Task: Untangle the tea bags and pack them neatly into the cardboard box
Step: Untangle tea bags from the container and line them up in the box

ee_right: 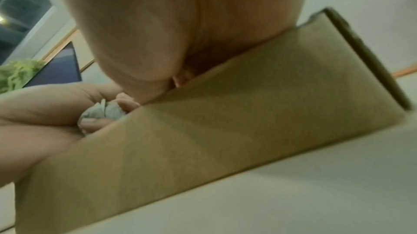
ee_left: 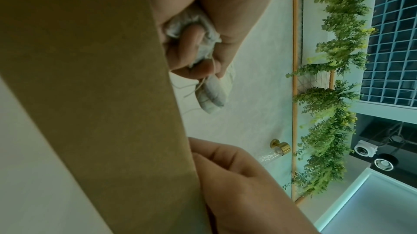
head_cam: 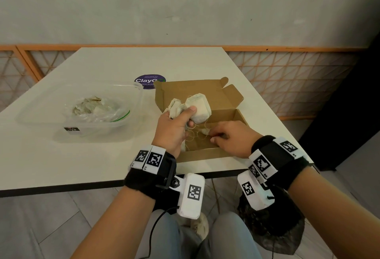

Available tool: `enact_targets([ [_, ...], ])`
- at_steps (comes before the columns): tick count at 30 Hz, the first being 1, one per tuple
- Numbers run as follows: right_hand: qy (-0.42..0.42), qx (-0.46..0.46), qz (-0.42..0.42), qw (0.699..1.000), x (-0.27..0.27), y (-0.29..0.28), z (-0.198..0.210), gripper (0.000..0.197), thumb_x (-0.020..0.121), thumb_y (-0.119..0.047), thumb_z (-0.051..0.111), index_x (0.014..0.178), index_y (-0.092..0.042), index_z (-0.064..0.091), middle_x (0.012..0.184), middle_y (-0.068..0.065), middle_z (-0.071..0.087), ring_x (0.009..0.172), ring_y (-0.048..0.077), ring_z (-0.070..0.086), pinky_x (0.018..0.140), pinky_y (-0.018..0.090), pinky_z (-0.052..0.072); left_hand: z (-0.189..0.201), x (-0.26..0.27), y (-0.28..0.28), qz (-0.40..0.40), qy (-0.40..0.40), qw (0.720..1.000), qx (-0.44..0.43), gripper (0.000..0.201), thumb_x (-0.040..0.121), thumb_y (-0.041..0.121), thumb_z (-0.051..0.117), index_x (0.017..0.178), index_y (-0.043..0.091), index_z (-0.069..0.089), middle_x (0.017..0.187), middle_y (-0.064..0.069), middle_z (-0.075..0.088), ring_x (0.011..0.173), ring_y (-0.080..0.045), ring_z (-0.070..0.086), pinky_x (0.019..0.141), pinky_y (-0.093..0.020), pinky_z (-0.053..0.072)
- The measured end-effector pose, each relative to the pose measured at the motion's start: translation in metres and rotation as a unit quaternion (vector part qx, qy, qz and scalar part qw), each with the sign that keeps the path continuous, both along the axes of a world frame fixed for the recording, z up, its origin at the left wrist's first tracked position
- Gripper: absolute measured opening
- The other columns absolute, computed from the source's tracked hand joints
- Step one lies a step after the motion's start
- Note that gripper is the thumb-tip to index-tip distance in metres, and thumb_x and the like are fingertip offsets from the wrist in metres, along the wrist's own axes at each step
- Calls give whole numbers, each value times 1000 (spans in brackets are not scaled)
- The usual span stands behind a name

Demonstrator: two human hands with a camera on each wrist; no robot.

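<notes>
White table (head_cam: 98,155): your left hand (head_cam: 172,129) is gripping tangled tea bags (head_cam: 197,106) over the cardboard box (head_cam: 205,153) (lid open); your right hand (head_cam: 230,139) is pinching their strings (head_cam: 195,135).

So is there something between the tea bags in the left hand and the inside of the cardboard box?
No solid thing. The left hand holds the tea bags above the open cardboard box; only their tangled strings hang between.

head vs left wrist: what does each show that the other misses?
Only head: the plastic container with a bag of more tea bags, the box's open lid and the right hand pinching strings inside the box. Only left wrist: fingers curled round the bundle from below. Both: the left hand gripping the tea bags and the cardboard box.
</notes>
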State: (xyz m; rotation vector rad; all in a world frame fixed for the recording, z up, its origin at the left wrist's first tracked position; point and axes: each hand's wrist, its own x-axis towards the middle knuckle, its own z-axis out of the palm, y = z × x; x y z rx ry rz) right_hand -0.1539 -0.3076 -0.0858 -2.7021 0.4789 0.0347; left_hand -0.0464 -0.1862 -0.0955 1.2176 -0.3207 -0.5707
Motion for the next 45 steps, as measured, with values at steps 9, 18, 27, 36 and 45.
enact_targets([
  [9, -358, 474, -213, 776, 6, -5, 6, 41, 77, -1, 68, 115, -13, 56, 76, 2, 65, 49, -4, 56, 48, 7, 40, 2, -2, 1, -34, -6, 999, 5, 13, 87, 15, 67, 97, 12, 60, 73, -1, 56, 48, -4, 47, 37, -13, 30],
  [18, -395, 553, -190, 709, 20, 2, -4, 14, 81, 4, 61, 81, -8, 67, 81, 10, 67, 76, 22, 61, 70, 30, 54, 3, 0, 2, -70, 12, 997, 6, 17, 86, 17, 68, 101, 13, 62, 71, 2, 59, 48, -3, 48, 37, -12, 27],
  [27, -385, 501, -155, 759, 20, 4, -8, 18, 85, 1, 58, 77, -14, 65, 68, 2, 62, 58, 8, 53, 54, 19, 41, -1, -3, -1, -45, -23, 998, 21, 6, 87, 13, 66, 89, 14, 61, 70, -2, 55, 54, -5, 49, 42, -14, 30],
  [36, -360, 510, -122, 771, 16, 8, -6, 14, 71, -22, 71, 85, -18, 69, 76, -1, 68, 68, 8, 59, 60, 20, 42, -4, -1, -3, -2, -49, 999, 23, 7, 86, 12, 68, 81, 13, 62, 63, -3, 52, 53, -9, 46, 44, -17, 33],
  [45, -384, 485, -112, 778, 17, 5, -11, 22, 75, 6, 68, 87, -12, 66, 79, 7, 67, 74, 17, 64, 71, 21, 56, 1, -4, -1, -34, -15, 999, 6, 8, 85, 19, 70, 90, 16, 65, 75, -1, 62, 55, -7, 52, 40, -14, 32],
])
